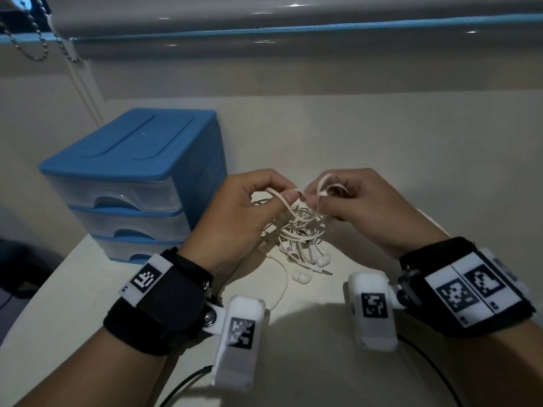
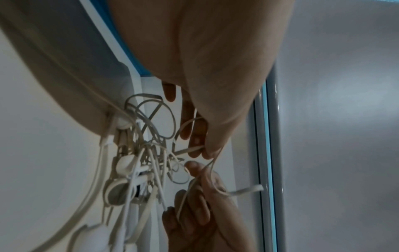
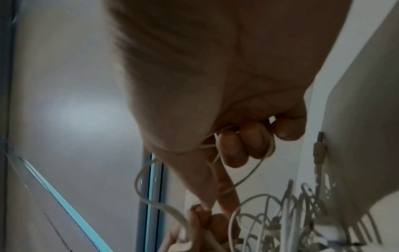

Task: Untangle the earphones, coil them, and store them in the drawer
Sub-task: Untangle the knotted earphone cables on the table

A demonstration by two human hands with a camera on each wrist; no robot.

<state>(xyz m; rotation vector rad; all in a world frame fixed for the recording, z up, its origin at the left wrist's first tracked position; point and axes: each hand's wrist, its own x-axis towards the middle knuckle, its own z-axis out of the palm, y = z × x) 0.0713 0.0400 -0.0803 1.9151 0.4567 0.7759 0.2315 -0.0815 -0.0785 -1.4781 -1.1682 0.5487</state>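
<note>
A tangle of white earphones (image 1: 296,230) hangs between both hands above the cream table (image 1: 382,160). Its earbuds (image 1: 302,277) and jack plug (image 1: 324,271) dangle onto the surface. My left hand (image 1: 261,195) pinches a flat cable strand at the top of the knot. My right hand (image 1: 332,195) pinches another loop beside it, fingers curled. The left wrist view shows the tangle (image 2: 149,153) and my left hand (image 2: 200,148) pinching a strand. In the right wrist view, my right hand (image 3: 248,145) has cable looped round its curled fingers. The blue drawer unit (image 1: 138,183) stands to the left, all three drawers closed.
The table's left edge (image 1: 44,277) runs just in front of the drawer unit. A wall with a rolled blind (image 1: 293,24) and a bead chain (image 1: 35,39) stands behind. Black wrist-camera cables (image 1: 182,386) trail near the front edge.
</note>
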